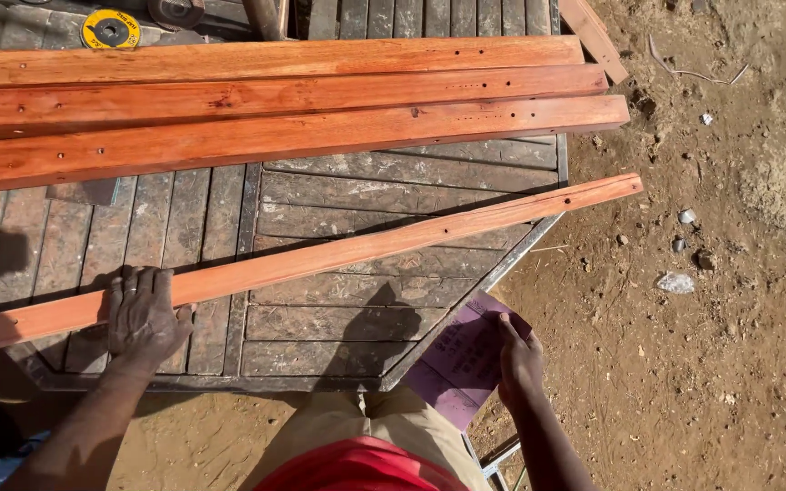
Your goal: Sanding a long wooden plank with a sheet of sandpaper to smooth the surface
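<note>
My left hand (143, 314) lies flat on the slat (320, 259), pinning it to the table (338, 318); right hand (518, 359) pinches sandpaper (461, 355), ready.

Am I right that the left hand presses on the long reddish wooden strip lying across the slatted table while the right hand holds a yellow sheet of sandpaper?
Not quite. The head view shows the sheet of sandpaper in the right hand is purple, not yellow. The rest holds: the left hand presses on the long reddish wooden strip, which lies across the slatted table.
</note>
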